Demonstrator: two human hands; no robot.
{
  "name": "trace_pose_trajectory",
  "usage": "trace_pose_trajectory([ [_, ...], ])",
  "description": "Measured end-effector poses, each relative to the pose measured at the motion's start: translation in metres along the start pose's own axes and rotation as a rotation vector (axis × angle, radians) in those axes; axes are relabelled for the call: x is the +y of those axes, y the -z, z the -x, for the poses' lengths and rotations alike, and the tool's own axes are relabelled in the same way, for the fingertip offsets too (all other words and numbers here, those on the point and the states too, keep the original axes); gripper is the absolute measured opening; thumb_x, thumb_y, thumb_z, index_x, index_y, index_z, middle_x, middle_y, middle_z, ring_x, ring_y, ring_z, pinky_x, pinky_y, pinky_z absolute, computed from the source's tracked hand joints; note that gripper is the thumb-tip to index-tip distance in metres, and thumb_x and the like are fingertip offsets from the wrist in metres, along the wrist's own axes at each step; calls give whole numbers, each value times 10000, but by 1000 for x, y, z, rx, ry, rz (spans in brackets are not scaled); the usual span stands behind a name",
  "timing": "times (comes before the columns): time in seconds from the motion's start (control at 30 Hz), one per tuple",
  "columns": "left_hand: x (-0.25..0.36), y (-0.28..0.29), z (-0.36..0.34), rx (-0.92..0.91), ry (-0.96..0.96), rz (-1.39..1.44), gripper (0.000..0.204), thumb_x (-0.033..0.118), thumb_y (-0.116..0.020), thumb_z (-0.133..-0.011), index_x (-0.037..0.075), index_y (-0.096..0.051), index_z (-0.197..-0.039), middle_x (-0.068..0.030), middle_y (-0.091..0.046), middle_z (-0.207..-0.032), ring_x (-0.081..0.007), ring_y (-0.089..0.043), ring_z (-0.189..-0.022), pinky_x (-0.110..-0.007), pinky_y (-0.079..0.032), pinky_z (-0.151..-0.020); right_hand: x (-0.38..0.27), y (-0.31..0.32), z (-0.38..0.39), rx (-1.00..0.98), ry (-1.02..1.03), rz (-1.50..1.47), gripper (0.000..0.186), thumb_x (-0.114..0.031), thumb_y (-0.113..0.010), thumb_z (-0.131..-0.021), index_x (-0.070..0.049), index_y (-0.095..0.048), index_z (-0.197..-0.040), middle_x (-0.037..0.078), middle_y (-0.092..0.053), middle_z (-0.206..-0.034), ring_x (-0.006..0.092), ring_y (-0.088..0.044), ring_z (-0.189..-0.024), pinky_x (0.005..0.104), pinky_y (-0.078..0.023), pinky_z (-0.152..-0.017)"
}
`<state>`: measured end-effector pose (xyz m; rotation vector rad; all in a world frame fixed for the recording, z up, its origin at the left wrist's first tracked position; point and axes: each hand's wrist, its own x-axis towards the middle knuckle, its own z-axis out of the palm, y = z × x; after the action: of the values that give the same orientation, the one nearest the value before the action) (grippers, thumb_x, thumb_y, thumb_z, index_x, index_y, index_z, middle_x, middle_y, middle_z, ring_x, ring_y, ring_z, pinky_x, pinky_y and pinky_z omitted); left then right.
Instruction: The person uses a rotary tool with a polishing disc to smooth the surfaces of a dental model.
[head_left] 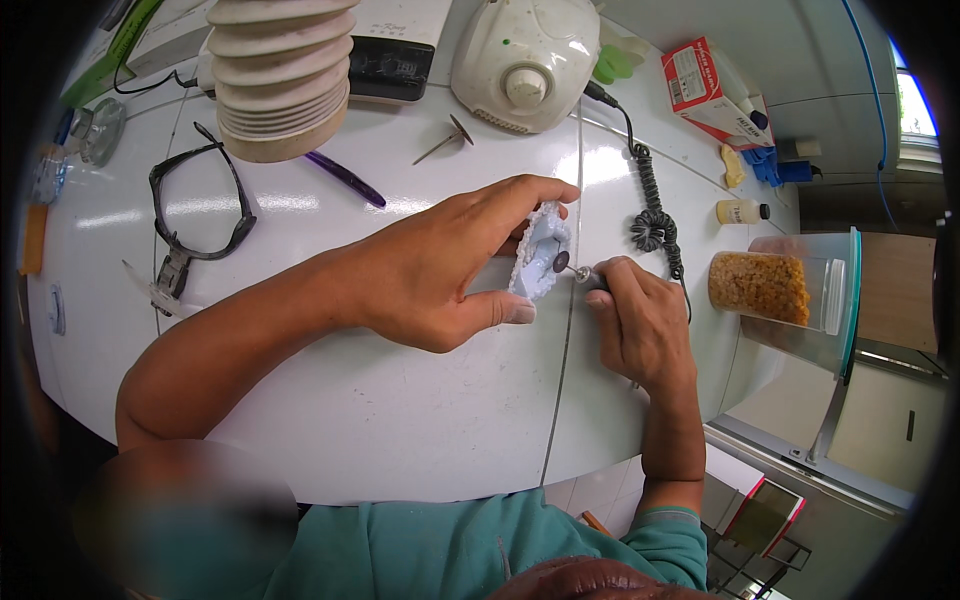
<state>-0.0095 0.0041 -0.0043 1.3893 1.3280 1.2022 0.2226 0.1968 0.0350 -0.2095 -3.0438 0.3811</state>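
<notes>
Pale-blue piece (537, 266), gripped in left hand (428, 262)

The right fingers (627, 284) hide most of the handpiece (596, 281).

Molded piece (541, 252): pale blue-white, rough rim, hollowed inner face; held with its long side steeply upright. Rotary tool (584, 274): grey, metal-necked, pointing left; its dark round disc (561, 262) sits at the hollow, contact indeterminable.

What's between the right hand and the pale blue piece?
Head view: a metal tool tip and dark disc, the disc overlapping the pale blue piece.
</notes>
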Motion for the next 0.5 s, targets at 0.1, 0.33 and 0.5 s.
trace_pose_trajectory([
  [0.1,-1,0,0,0,6,-6,985,38,-855,-909,68,-348,-1752,-234,-580,-1611,-354,-635,-1435,-482,-496,-1250,-1,0,0,-5,-6,3,208,-237,-710,-1115,-50,-650,-1048,100,-678,-851,313,-697,-698,433,-513,-572],
  [0.33,-1,0,0,4,-3,3,991,34,-857,-903,67,-348,-1753,-236,-583,-1607,-365,-634,-1441,-492,-497,-1259,0,1,0,-13,-11,4,204,-231,-716,-1109,-47,-652,-1048,104,-684,-857,316,-702,-706,435,-518,-583],
  [0.5,0,0,-1,-1,5,9,999,37,-864,-901,67,-347,-1755,-234,-576,-1614,-364,-632,-1446,-494,-497,-1262,0,0,0,-7,-6,0,206,-234,-716,-1108,-47,-653,-1051,106,-684,-860,320,-704,-710,440,-519,-587],
])
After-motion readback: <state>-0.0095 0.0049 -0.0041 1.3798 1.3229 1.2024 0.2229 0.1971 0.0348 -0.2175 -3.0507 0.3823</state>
